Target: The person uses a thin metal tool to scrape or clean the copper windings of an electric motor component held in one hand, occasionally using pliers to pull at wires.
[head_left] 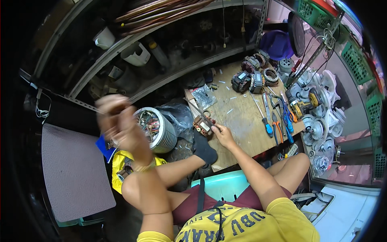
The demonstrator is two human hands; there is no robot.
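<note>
My left hand [119,119] is raised at the left, smeared by motion, beside a ribbed pale bucket [164,131] full of tangled wire scraps; whether it holds anything is unclear. At the left edge of the plywood board [246,129], my right hand [221,136] grips the end of a long, flat dark metal bar [197,108]. The bar lies across a small motor stator with copper windings [201,126]. Several larger stators [241,82] are grouped at the board's back. Screwdrivers [267,126], pliers [275,128] and a yellow cordless drill [306,101] lie to the right.
A dark metal shelf [169,62] spans the back. A pile of white fan parts [326,92] and green baskets [352,60] stand at the right. A grey padded seat [76,173] and a yellow bag [119,179] are at left. My foot [205,151] rests against the board.
</note>
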